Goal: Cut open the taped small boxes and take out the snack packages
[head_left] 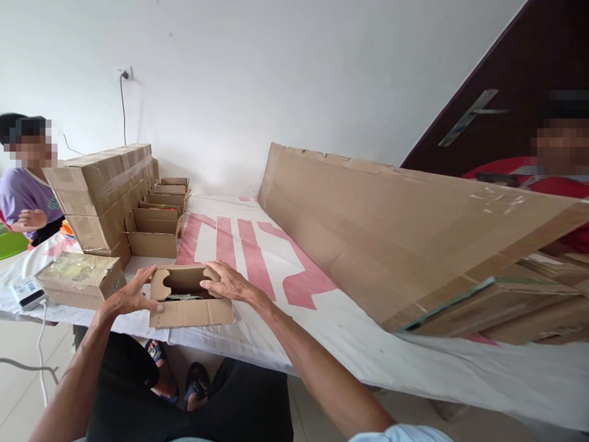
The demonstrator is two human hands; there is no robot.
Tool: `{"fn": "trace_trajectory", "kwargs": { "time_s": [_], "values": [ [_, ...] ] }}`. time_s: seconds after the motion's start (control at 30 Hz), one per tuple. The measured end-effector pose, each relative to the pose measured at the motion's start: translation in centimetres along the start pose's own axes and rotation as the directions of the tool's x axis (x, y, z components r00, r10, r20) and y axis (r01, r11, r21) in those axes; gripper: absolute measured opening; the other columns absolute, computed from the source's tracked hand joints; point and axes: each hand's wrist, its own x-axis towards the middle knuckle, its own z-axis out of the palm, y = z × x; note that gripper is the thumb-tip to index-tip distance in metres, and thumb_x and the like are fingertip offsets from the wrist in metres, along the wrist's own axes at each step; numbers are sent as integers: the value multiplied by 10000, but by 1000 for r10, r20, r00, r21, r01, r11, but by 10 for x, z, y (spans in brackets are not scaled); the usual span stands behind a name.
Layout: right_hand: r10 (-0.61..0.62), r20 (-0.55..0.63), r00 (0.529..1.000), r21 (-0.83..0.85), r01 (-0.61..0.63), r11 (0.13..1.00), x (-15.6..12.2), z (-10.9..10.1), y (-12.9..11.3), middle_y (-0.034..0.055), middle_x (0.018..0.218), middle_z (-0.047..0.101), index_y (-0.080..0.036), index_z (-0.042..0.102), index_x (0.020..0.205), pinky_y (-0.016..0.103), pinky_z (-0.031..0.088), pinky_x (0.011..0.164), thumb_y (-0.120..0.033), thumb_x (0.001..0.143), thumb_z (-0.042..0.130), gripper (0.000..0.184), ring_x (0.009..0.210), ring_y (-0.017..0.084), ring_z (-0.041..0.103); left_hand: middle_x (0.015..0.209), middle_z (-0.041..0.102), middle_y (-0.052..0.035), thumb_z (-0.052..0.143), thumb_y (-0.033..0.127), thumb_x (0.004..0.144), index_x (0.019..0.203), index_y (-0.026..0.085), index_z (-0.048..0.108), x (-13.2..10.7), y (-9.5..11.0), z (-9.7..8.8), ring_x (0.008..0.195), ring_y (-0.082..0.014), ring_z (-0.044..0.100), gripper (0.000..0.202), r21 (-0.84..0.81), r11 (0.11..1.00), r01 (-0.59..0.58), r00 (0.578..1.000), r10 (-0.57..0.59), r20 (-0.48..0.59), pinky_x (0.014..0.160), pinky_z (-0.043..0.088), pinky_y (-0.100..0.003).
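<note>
A small cardboard box (193, 314) stands at the table's near edge, its top open and its front flap folded outward toward me. My left hand (133, 296) grips the box's left side, thumb on the front flap and fingers at the back corner. At the right end, my right hand (227, 282) is closed over the rim, with fingertips reaching inside. Something thin and greyish lies within the box, too hidden to name. Just left of my left hand sits a taped cardboard box (78, 288).
Taped cartons (101, 181) are stacked at the left, with several open boxes (154, 236) beside them. A large cardboard sheet (391, 221) leans across the right. A white device (28, 292) with a cable lies at the left edge. One person (27, 196) is left, another (565, 202) right.
</note>
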Motion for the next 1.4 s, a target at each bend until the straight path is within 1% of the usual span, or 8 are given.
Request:
{"fn": "trace_trajectory", "kwargs": {
  "time_s": [0.2,0.33,0.6,0.73,0.9,1.17,1.3,1.4],
  "values": [
    [37,-9,999,-87,-38,996,-3,6,-20,186,1563,571,-202,533,1554,525,451,1192,-344,809,807,806,1461,368,533,1653,411,-184,899,578,687,1435,217,635,5,20,32,1441,-429,548,872,212,976,41,977,5,-212,1236,455,-543],
    [53,-77,996,90,-46,995,-4,3,-15,174,1580,585,-179,545,1563,481,467,1203,-248,847,664,729,1449,323,570,1620,483,-166,785,460,776,1368,220,667,6,30,48,1390,-413,597,649,245,967,66,952,13,-307,1236,447,-547],
    [159,-303,940,217,-95,971,-24,-10,35,171,1464,675,-147,574,1541,464,552,1110,-284,971,457,597,1308,283,666,1537,643,-143,470,440,1024,1495,171,617,-12,33,34,1482,-335,546,562,5,1000,-26,862,25,-507,1292,384,-479],
    [45,-397,917,-50,-71,996,-36,7,52,185,1473,645,-160,610,1495,505,522,1160,-234,959,467,559,1373,304,607,1506,661,-145,610,586,951,1397,203,699,-23,40,34,1358,-360,642,594,70,997,22,880,13,-475,1188,506,-494],
    [-81,-406,910,-229,-15,973,-44,26,59,190,1445,677,-165,719,1341,561,485,1203,-261,1029,431,436,1373,335,593,1622,572,-142,845,582,764,1622,236,474,-37,42,47,1382,-370,630,997,75,996,39,923,-7,-384,1137,550,-507],
    [-24,-325,946,-132,-20,991,-45,26,56,168,1373,729,-178,709,1359,475,534,1142,-241,1049,425,424,1289,282,665,1452,662,-165,654,499,944,1587,216,492,-38,37,52,1047,-284,756,721,118,988,99,840,-19,-542,808,648,-399],
    [-10,-313,950,-125,-30,992,-46,19,47,163,1351,733,-186,720,1308,476,531,1134,-239,1052,439,384,1272,284,670,1573,553,-146,591,374,960,1435,246,640,-36,37,51,1282,-316,677,495,284,958,38,802,140,-581,939,644,-434],
    [-18,-307,952,-146,-28,989,-48,16,41,159,1328,735,-188,722,1265,465,537,1116,-264,1070,430,359,1253,285,669,1488,613,-157,601,440,968,1326,219,703,-37,28,51,1324,-344,660,433,305,948,97,823,96,-560,1093,587,-501]
  ]
}}
